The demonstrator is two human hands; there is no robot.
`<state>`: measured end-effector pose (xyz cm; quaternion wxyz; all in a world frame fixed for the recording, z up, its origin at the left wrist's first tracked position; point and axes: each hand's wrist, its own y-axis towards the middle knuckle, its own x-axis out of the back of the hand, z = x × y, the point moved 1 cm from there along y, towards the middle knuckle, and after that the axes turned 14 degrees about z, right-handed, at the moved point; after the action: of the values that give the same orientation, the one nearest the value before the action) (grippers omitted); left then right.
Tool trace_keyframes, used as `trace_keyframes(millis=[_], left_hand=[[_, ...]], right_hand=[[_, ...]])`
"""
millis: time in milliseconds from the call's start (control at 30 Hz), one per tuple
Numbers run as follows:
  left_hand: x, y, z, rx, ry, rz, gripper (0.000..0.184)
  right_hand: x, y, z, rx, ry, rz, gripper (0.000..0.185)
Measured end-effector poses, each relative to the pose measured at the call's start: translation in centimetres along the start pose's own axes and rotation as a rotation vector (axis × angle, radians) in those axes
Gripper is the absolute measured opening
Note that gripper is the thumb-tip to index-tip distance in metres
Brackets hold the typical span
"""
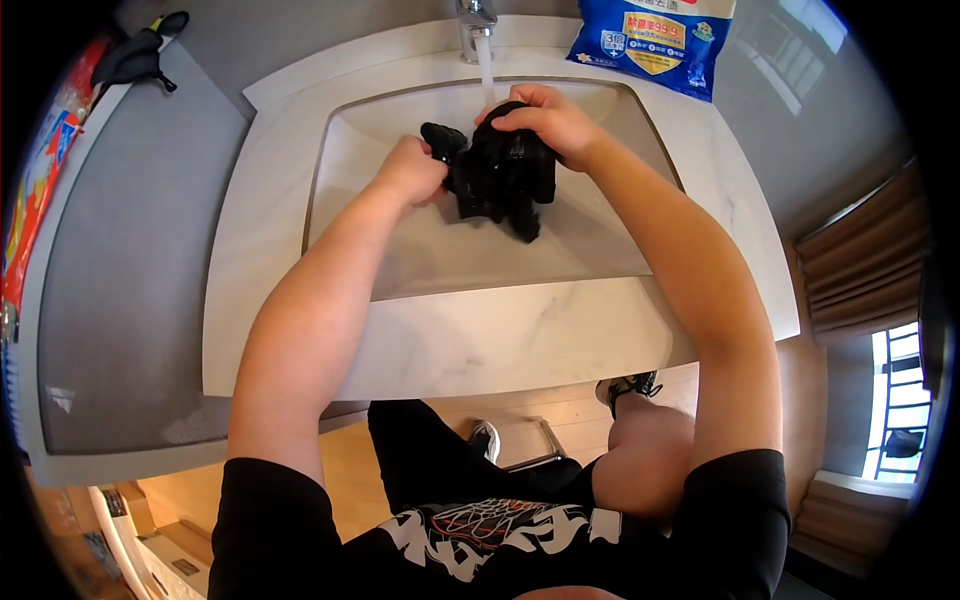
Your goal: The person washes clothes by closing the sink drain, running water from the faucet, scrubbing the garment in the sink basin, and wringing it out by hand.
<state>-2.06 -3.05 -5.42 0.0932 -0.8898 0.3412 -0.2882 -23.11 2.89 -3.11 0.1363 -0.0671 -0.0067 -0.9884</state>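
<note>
A bunched, wet-looking black cloth (pixel 500 168) hangs over the sink basin (pixel 410 268); its exact kind does not show. My left hand (pixel 412 172) is closed on the cloth's left end, with a small lump of it sticking out above the fingers. At the upper right of the bundle, my right hand (pixel 553 124) grips the cloth, thumb on top and some fingers hidden behind it. Water (pixel 487 68) runs from the metal faucet (pixel 477 18) and falls behind the top of the cloth, close to my right hand.
A blue and white printed bag (pixel 655 45) stands on the counter's back right. The marbled counter edge (pixel 500 335) runs in front of me. On the left are a grey panel (pixel 140 270), a black item (pixel 138 55) and a red package (pixel 40 190).
</note>
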Motion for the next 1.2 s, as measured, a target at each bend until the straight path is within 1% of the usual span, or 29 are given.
trace_keyframes(millis=[33, 100, 133, 233, 267, 367, 400, 433, 500, 533, 633, 667, 767, 800, 833, 900, 933, 1000, 1033, 1067, 1100, 1133, 1167, 1200], left_hand=[[0.3, 0.3, 0.2, -0.037, -0.06, -0.038, 0.035], [1.3, 1.3, 0.8, -0.108, -0.179, -0.114, 0.04], [1.5, 1.6, 1.1, -0.144, -0.278, -0.163, 0.047], [1.9, 0.9, 0.5, -0.284, -0.457, -0.185, 0.048], [1.8, 0.7, 0.2, -0.306, -0.456, -0.121, 0.048], [0.7, 0.1, -0.3, -0.322, -0.345, -0.012, 0.047], [0.5, 0.2, -0.2, -0.343, -0.314, 0.112, 0.047], [0.3, 0.4, -0.1, -0.364, -0.244, 0.223, 0.052], [-0.9, -0.4, 0.0, -0.345, -0.108, 0.271, 0.063], [-1.1, 0.0, 0.3, -0.383, -0.012, 0.34, 0.085], [-1.8, 0.1, 0.8, -0.444, 0.158, 0.386, 0.102], [-1.6, 0.2, 0.9, -0.436, 0.176, 0.381, 0.112], [-1.2, -0.8, 0.0, -0.485, 0.168, 0.226, 0.108], [-0.9, -0.9, -0.4, -0.512, 0.134, 0.186, 0.098], [-0.9, -0.8, -0.5, -0.509, 0.076, 0.104, 0.082], [-0.8, 0.0, -0.3, -0.485, 0.024, -0.026, 0.07], [-0.8, 0.5, 0.0, -0.5, -0.03, -0.038, 0.066], [-0.8, 0.8, 0.2, -0.529, -0.135, -0.063, 0.058], [-0.6, 0.7, 0.1, -0.539, -0.185, -0.005, 0.054], [-0.2, 0.6, 0.0, -0.549, -0.235, 0.053, 0.05], [0.0, 0.3, -0.3, -0.559, -0.285, 0.112, 0.047], [0.0, 0.2, -0.4, -0.568, -0.337, 0.113, 0.039], [0.2, 0.2, -0.4, -0.58, -0.348, 0.124, 0.038], [0.5, 0.1, -0.6, -0.591, -0.358, 0.134, 0.038]], right_hand=[[0.6, 0.1, -0.1, -0.055, -0.097, -0.036, 0.026], [1.8, -0.1, -0.4, -0.179, -0.506, -0.189, 0.031], [2.3, -0.3, -0.5, -0.241, -0.712, -0.265, 0.037], [3.0, -1.0, -2.4, -0.306, -0.951, -0.335, 0.048], [3.3, -0.7, -2.9, -0.462, -1.025, -0.227, 0.057], [1.6, -1.4, -4.1, -0.269, -1.039, -0.086, 0.066], [0.8, -1.4, -4.2, -0.157, -0.95, -0.011, 0.068], [0.3, -1.0, -4.4, -0.208, -0.907, 0.105, 0.066], [-0.9, -0.2, -4.7, -0.308, -0.81, 0.333, 0.062], [-2.1, -0.9, -2.9, -0.348, -0.872, 0.318, 0.054], [-1.9, -0.3, -3.0, -0.287, -0.769, 0.212, 0.048], [-1.3, 0.5, -4.4, -0.185, -0.699, 0.187, 0.044], [-2.1, -0.2, -1.1, -0.148, -0.529, 0.134, 0.04], [-2.8, 0.2, -1.1, 0.064, -0.221, 0.121, 0.034], [-2.9, 0.1, -0.9, 0.132, -0.054, 0.073, 0.033], [-2.5, 0.6, -0.8, 0.081, -0.012, 0.005, 0.041], [-2.2, 0.8, -0.7, 0.056, 0.008, -0.029, 0.045], [-1.6, 0.5, -0.9, -0.104, -0.195, -0.028, 0.057], [-1.4, 0.3, -1.0, -0.184, -0.297, -0.028, 0.063], [-1.6, 0.0, -1.5, -0.149, -0.295, -0.032, 0.083], [-1.6, -0.1, -2.1, -0.091, -0.377, -0.018, 0.087], [-1.5, -0.3, -2.6, -0.033, -0.459, -0.005, 0.091], [-1.5, -0.4, -3.1, 0.026, -0.541, 0.009, 0.096], [-2.0, -0.7, -3.0, -0.128, -0.495, -0.078, 0.089]])
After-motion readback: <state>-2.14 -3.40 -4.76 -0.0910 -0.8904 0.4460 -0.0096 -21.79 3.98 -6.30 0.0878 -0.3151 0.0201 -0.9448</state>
